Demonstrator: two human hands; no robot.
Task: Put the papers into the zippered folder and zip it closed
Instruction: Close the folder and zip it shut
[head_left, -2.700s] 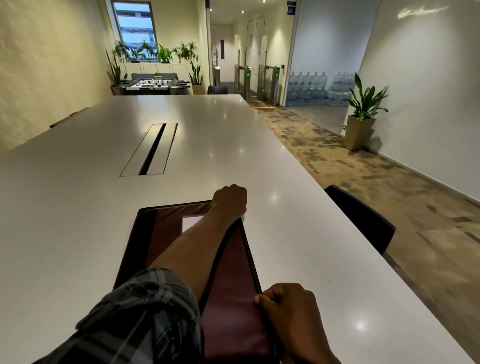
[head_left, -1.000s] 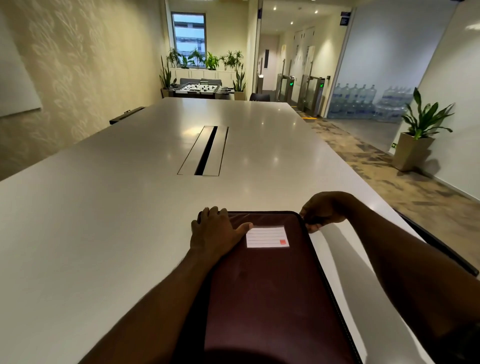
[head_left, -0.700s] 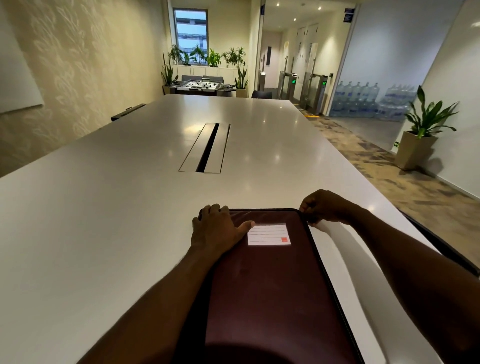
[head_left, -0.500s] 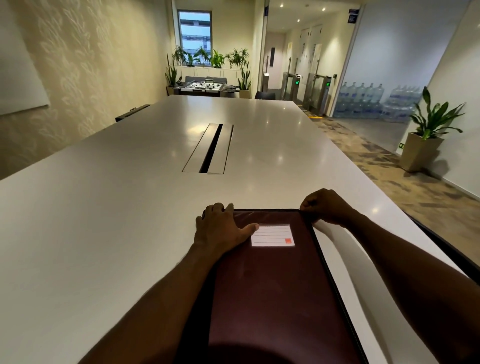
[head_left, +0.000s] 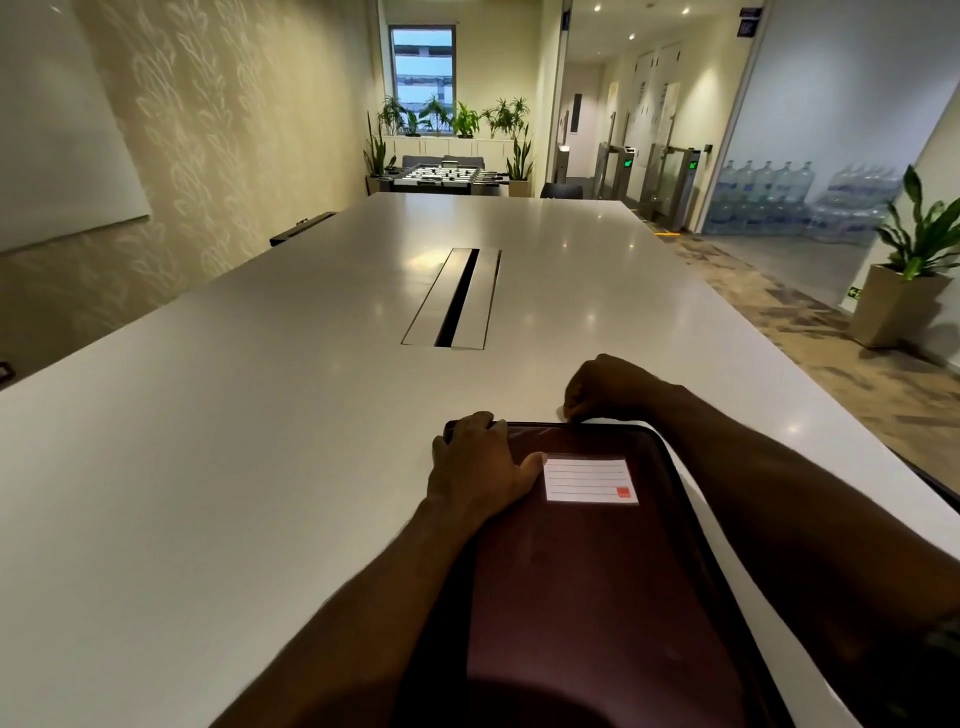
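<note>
The left hand (head_left: 475, 467) presses flat and spread on the smooth maroon zippered folder (head_left: 587, 587) lying on the glossy white table (head_left: 260, 441); the right hand (head_left: 605, 384) pinches its far edge, the zipper pull hidden, papers unseen.

We have one view only, from a camera worn on the person's head, looking forward and steeply down along the long white surface (head_left: 260, 493) from its near edge. It sits close above the folder (head_left: 597, 597) at the near edge, while the wide lens also takes in the surface's far edge and the room beyond it.
</note>
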